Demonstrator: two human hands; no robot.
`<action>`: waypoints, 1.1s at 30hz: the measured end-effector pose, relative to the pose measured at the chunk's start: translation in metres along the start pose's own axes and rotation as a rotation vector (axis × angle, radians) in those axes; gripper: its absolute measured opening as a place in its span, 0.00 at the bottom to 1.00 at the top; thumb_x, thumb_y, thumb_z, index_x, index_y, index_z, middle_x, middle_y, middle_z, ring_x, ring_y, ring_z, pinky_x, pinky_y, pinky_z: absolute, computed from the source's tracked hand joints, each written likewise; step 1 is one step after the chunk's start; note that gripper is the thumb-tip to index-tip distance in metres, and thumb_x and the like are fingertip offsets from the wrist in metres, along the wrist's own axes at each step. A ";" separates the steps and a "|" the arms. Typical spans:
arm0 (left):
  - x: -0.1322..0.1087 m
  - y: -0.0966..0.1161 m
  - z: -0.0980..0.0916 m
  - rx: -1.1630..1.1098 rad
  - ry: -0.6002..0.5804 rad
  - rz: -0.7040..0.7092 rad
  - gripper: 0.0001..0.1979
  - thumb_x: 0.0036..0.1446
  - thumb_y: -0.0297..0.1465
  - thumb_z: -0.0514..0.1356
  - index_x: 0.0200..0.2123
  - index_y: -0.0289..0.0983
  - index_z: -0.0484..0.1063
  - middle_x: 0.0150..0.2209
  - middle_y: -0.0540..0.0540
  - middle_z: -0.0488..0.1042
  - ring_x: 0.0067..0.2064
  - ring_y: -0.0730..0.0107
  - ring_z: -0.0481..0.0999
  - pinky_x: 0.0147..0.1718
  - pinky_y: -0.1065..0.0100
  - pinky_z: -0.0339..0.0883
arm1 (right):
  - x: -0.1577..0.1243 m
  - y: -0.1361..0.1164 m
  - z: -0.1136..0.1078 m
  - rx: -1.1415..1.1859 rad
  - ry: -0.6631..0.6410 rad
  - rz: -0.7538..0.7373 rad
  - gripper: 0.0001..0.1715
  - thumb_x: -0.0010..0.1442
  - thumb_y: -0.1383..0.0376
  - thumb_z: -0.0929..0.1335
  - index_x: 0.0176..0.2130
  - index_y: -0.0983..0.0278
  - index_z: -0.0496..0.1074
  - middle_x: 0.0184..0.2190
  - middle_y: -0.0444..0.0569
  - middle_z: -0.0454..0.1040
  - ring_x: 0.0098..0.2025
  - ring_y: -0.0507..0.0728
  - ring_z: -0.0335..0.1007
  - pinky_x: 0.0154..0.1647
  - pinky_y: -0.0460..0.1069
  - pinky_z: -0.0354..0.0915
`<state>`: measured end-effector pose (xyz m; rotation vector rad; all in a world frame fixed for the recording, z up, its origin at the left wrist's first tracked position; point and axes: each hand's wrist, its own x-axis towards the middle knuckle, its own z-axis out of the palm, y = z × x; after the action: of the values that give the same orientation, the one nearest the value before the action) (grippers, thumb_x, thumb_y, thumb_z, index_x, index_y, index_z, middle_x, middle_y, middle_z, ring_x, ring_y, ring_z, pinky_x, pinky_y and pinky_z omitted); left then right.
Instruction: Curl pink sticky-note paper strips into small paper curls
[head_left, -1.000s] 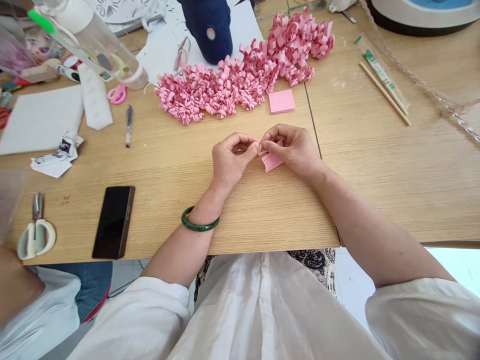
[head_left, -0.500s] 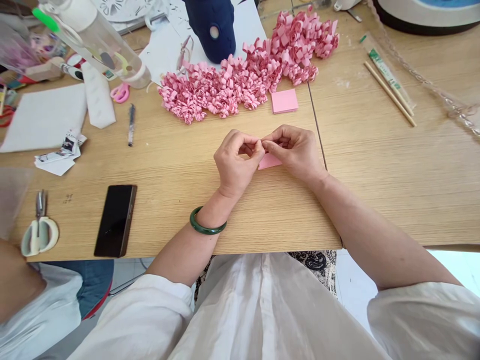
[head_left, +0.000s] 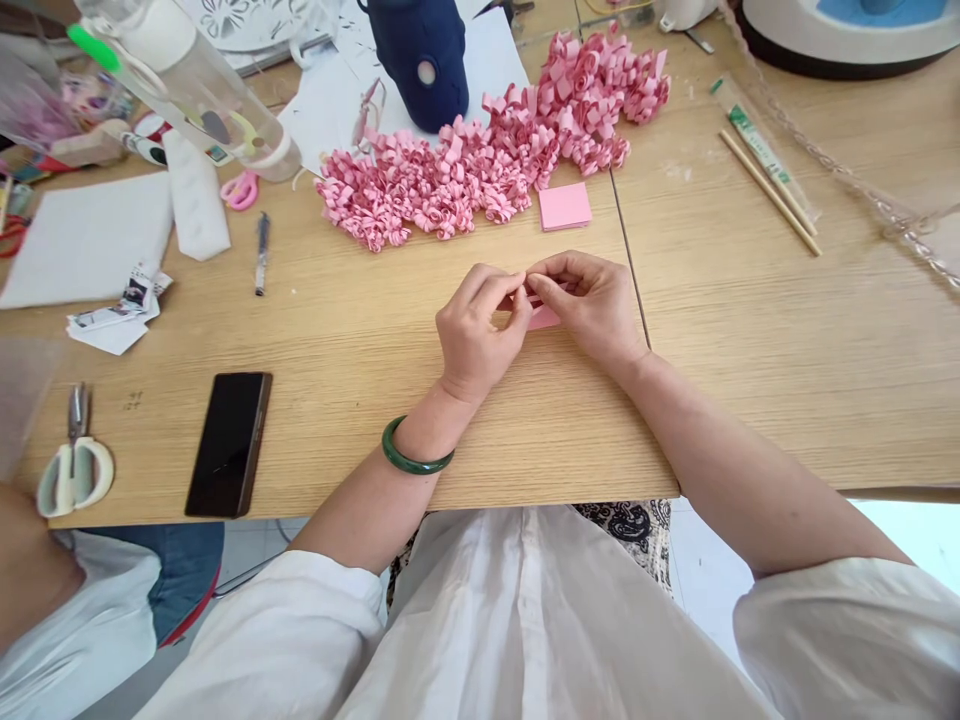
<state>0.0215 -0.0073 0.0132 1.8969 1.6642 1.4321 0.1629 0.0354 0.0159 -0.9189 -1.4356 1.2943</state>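
Note:
Both my hands meet over the middle of the wooden table (head_left: 337,340). My left hand (head_left: 476,330) and my right hand (head_left: 589,300) pinch a small pink paper piece (head_left: 541,317) between their fingertips; most of it is hidden under the fingers. A green bangle (head_left: 414,458) circles my left wrist. Just beyond my hands lies a small stack of pink square papers (head_left: 564,206). Behind it spreads a long heap of curled pink paper pieces (head_left: 480,160).
A black phone (head_left: 229,442) and scissors (head_left: 73,468) lie at the near left. A pen (head_left: 260,252), pink scissors (head_left: 240,188), white papers and a clear bottle (head_left: 187,85) sit at far left. Chopsticks (head_left: 769,185) lie at right. Another person's arm (head_left: 30,570) shows bottom left.
The pink piece, showing cut strips a second ago, is now mostly covered by my fingers. My left fingers have shifted over it toward the right hand.

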 end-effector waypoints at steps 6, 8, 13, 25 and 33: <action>0.000 0.005 -0.001 -0.075 -0.028 0.004 0.08 0.63 0.35 0.63 0.41 0.41 0.81 0.41 0.47 0.79 0.44 0.66 0.78 0.43 0.67 0.76 | 0.003 0.001 -0.004 -0.007 0.021 -0.017 0.12 0.59 0.58 0.76 0.33 0.62 0.74 0.33 0.46 0.78 0.36 0.52 0.76 0.42 0.48 0.74; 0.000 0.004 -0.001 -0.155 -0.014 -0.024 0.08 0.63 0.35 0.62 0.40 0.41 0.82 0.40 0.46 0.80 0.42 0.67 0.79 0.40 0.69 0.75 | 0.004 0.001 -0.005 -0.013 0.017 -0.033 0.13 0.59 0.57 0.76 0.32 0.62 0.73 0.32 0.46 0.77 0.35 0.52 0.75 0.41 0.48 0.74; 0.002 -0.005 0.002 -0.382 0.031 -0.164 0.11 0.64 0.40 0.63 0.40 0.41 0.82 0.42 0.45 0.81 0.40 0.67 0.80 0.36 0.69 0.76 | 0.005 0.002 -0.005 -0.010 -0.037 -0.013 0.16 0.59 0.53 0.75 0.32 0.61 0.73 0.31 0.45 0.77 0.34 0.53 0.74 0.37 0.49 0.74; 0.001 -0.007 0.002 -0.297 -0.091 -0.157 0.08 0.60 0.32 0.64 0.39 0.40 0.84 0.40 0.46 0.84 0.42 0.69 0.81 0.39 0.71 0.76 | 0.008 0.007 -0.011 -0.263 0.008 -0.082 0.09 0.59 0.63 0.74 0.30 0.63 0.72 0.28 0.45 0.76 0.31 0.51 0.70 0.34 0.47 0.68; 0.011 -0.017 -0.009 -0.519 -0.184 -0.352 0.10 0.53 0.38 0.71 0.28 0.38 0.82 0.27 0.49 0.80 0.30 0.73 0.77 0.35 0.70 0.73 | 0.012 0.009 -0.020 -0.137 -0.160 -0.010 0.18 0.55 0.55 0.78 0.30 0.64 0.73 0.28 0.46 0.76 0.30 0.52 0.71 0.29 0.47 0.67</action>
<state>0.0021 0.0037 0.0107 1.3322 1.2960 1.3310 0.1788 0.0534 0.0084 -0.9128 -1.6677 1.2989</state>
